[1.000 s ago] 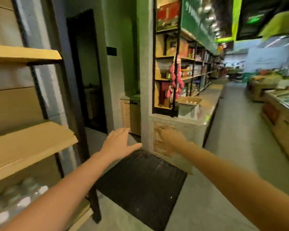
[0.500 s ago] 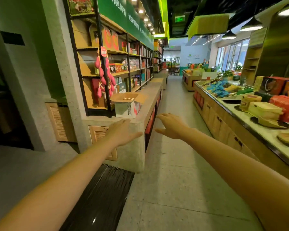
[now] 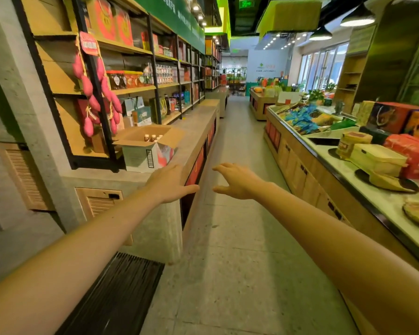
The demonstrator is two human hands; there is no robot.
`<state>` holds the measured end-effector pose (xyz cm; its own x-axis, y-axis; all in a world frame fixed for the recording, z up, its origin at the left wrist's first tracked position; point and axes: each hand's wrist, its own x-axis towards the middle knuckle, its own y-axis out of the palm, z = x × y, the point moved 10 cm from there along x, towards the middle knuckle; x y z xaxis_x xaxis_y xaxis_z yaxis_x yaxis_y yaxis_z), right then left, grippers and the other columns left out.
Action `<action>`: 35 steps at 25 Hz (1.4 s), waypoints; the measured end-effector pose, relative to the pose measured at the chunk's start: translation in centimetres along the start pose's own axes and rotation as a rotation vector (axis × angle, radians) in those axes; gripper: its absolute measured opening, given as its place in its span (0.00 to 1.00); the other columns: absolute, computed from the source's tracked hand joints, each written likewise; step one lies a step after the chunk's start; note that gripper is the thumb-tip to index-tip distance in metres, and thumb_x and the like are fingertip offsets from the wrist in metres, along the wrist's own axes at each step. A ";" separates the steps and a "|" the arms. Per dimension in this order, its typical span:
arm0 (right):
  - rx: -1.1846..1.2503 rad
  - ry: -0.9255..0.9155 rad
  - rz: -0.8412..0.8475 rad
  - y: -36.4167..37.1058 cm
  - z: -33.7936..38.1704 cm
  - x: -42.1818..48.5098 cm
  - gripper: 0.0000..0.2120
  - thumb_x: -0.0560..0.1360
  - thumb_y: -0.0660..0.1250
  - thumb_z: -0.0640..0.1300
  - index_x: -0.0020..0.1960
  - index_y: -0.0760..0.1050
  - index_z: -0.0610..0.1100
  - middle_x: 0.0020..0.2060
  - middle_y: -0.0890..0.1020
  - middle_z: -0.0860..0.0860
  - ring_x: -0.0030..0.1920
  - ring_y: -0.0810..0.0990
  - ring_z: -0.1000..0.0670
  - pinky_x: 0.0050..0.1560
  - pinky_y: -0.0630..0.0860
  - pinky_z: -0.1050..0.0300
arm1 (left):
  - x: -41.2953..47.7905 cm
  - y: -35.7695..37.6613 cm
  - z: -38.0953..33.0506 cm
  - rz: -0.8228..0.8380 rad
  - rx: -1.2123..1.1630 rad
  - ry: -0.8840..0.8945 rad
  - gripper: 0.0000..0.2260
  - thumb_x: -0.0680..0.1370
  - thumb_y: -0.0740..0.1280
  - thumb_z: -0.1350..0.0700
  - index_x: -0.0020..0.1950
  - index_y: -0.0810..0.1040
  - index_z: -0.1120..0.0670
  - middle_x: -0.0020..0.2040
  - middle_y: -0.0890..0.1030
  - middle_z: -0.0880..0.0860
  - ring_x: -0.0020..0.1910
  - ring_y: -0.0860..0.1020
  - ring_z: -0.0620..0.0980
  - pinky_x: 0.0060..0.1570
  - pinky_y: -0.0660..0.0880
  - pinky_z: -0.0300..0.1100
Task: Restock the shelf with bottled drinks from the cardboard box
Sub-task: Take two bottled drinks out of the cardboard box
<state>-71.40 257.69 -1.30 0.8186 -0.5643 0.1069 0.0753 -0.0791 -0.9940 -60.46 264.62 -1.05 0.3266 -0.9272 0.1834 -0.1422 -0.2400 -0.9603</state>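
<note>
Cardboard box [image 3: 144, 154] of bottled drinks [image 3: 152, 137] stands open on the grey ledge [image 3: 196, 119], with both hands empty in front of it.

Head view: both bare arms stretch forward at about the same height. The left hand [image 3: 170, 184] is palm down with fingers straight and thumb pointing right. It is over the ledge's near corner, just short of the box; contact with the ledge cannot be told. The right hand [image 3: 238, 181] hangs over the aisle floor [image 3: 228, 238], fingers loosely bent, holding nothing, near the left hand but apart. The box, flaps raised, stands against the shelf [image 3: 131, 89] frame, a few brown caps showing inside.
</note>
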 end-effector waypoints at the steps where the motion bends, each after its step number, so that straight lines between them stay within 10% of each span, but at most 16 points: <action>1: -0.018 -0.002 0.010 0.7 -1.6 2.9 0.32 0.77 0.61 0.56 0.75 0.57 0.45 0.73 0.64 0.46 0.71 0.66 0.44 0.69 0.65 0.46 | 3.1 0.7 0.8 -0.003 0.007 0.017 0.31 0.73 0.66 0.39 0.67 0.66 0.58 0.67 0.70 0.57 0.59 0.73 0.57 0.53 0.71 0.49; 4: -0.018 0.014 0.014 1.3 -6.2 11.3 0.32 0.77 0.62 0.56 0.75 0.56 0.45 0.74 0.62 0.46 0.72 0.64 0.43 0.70 0.64 0.46 | 12.2 2.3 4.4 0.027 0.002 0.003 0.26 0.72 0.66 0.38 0.59 0.70 0.57 0.60 0.74 0.57 0.54 0.74 0.56 0.47 0.70 0.48; 10: -0.054 -0.009 0.018 1.0 -13.5 27.6 0.32 0.77 0.60 0.56 0.76 0.54 0.46 0.75 0.59 0.45 0.73 0.61 0.43 0.72 0.61 0.45 | 28.9 2.9 9.7 0.056 -0.028 -0.009 0.37 0.73 0.66 0.40 0.75 0.60 0.58 0.72 0.66 0.58 0.70 0.67 0.56 0.66 0.67 0.51; 23: -0.052 -0.315 0.010 6.9 -24.4 66.7 0.33 0.77 0.61 0.55 0.76 0.54 0.46 0.75 0.61 0.45 0.73 0.61 0.43 0.71 0.59 0.46 | 62.7 8.7 22.5 -0.051 -0.012 -0.210 0.30 0.73 0.70 0.44 0.69 0.68 0.58 0.66 0.72 0.59 0.64 0.71 0.58 0.60 0.69 0.49; 35: 0.158 -0.594 0.125 16.6 -19.1 93.2 0.30 0.77 0.65 0.48 0.75 0.58 0.45 0.72 0.66 0.45 0.70 0.67 0.44 0.69 0.64 0.51 | 73.7 15.4 43.0 -0.032 0.002 -0.675 0.34 0.75 0.65 0.42 0.74 0.60 0.60 0.72 0.66 0.59 0.70 0.66 0.57 0.68 0.64 0.47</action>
<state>-4.69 188.10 -7.44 1.0000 -0.0048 0.0047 0.0052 0.1062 -0.9943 1.62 204.93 -11.40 0.8428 -0.5367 0.0409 -0.1212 -0.2633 -0.9571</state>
